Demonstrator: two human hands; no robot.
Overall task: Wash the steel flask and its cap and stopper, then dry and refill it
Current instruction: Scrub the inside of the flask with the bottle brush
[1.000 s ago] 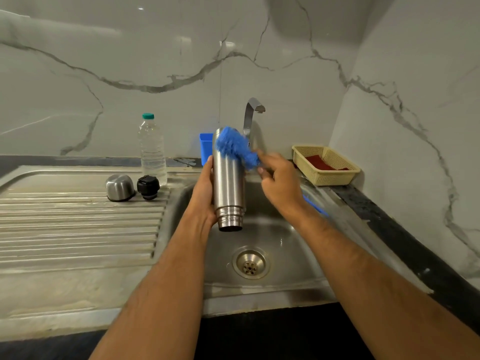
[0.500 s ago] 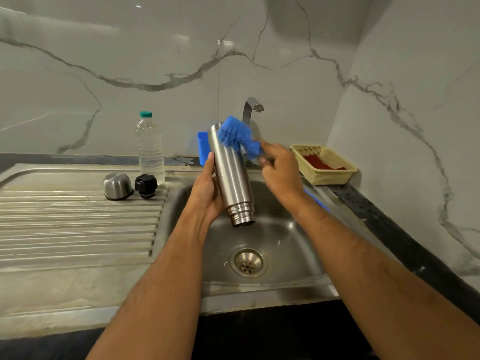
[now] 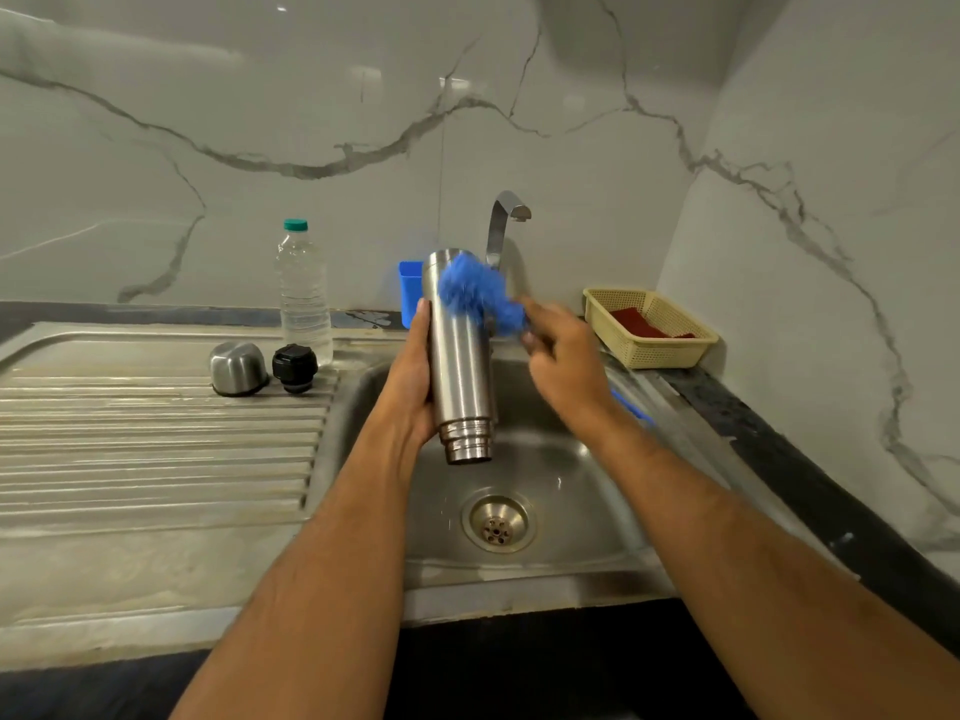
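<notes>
My left hand [image 3: 413, 379] grips the steel flask [image 3: 460, 366] upside down over the sink basin [image 3: 566, 491], its open mouth pointing at the drain. My right hand [image 3: 563, 363] holds a blue bristle brush [image 3: 475, 296] whose head rubs the flask's upper side near its base; the brush handle pokes out blue below my wrist. The steel cap [image 3: 237, 368] and black stopper [image 3: 294, 367] stand side by side on the ribbed drainboard, left of the basin.
A clear water bottle [image 3: 304, 298] with a green lid stands behind the stopper. The tap [image 3: 504, 226] rises behind the flask, with a blue holder [image 3: 409, 288] beside it. A cream basket [image 3: 649, 330] with a red pad sits at the right corner.
The flask's mouth swung right and then back towards upright while I kept scrubbing. The brush head has slid down from the flask's base end onto its side.
</notes>
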